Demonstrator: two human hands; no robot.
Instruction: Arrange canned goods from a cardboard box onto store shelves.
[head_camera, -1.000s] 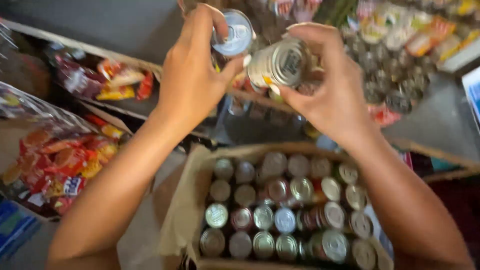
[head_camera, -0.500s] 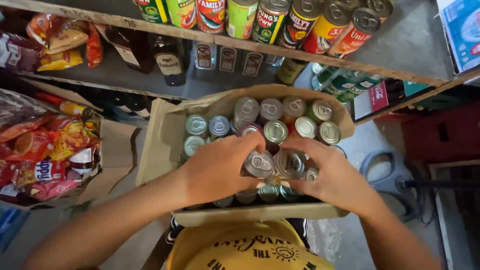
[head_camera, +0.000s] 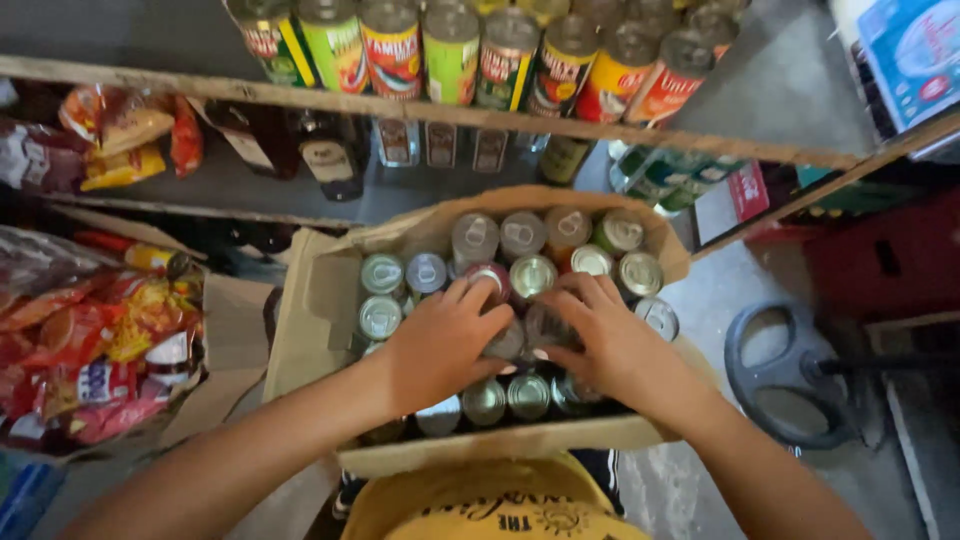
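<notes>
Two bare forearms are seen, with no sleeves, watch, bracelet or rings worn on them. The left hand (head_camera: 440, 345) and the right hand (head_camera: 610, 350) are uncovered, without gloves. A yellow garment (head_camera: 490, 505) with dark printed lettering and a small sun-like drawing is worn on the body, seen at the lower edge of the view.

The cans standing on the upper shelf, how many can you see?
8 at least: cans stand in a row along the wooden shelf above the cardboard box, running from left of centre to the right. More behind them may be hidden or cut off.
</notes>
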